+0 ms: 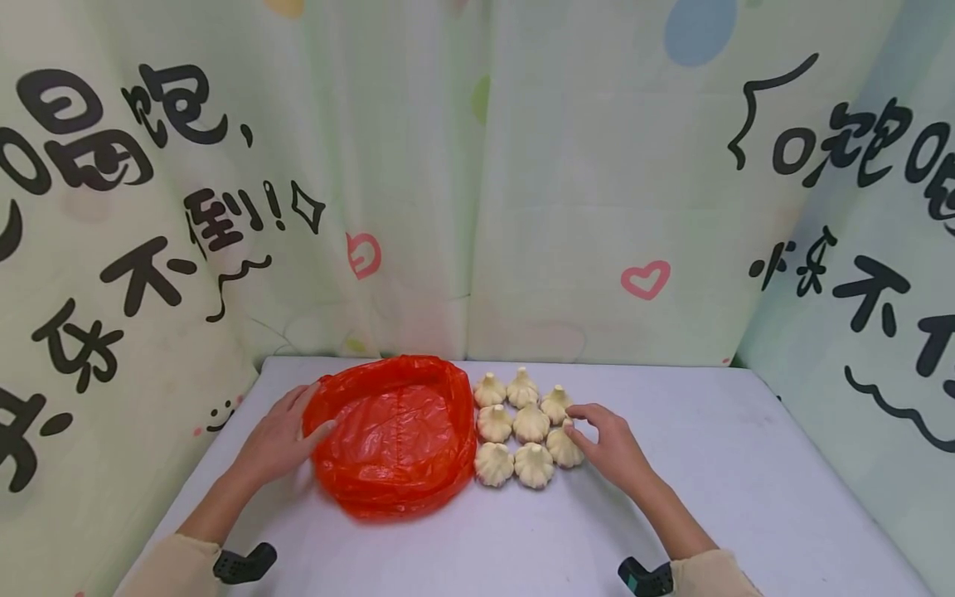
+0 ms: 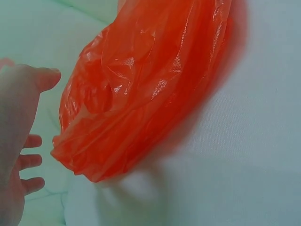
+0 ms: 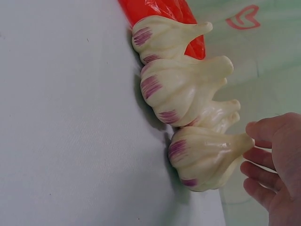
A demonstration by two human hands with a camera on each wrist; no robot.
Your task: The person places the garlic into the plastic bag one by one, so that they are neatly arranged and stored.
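Right wrist view alone shows purple streaks [image 3: 178, 149] on the garlic [image 3: 211, 157] your right hand [image 1: 615, 445] pinches, and only the head view looks into the red bag [image 1: 399, 431] left of that grip, beside your unclenched left hand [image 1: 278, 435].

Booth-like space: printed curtains [image 1: 552, 207] (black lettering [image 1: 134, 294] and all) around a white table [image 1: 694, 448].
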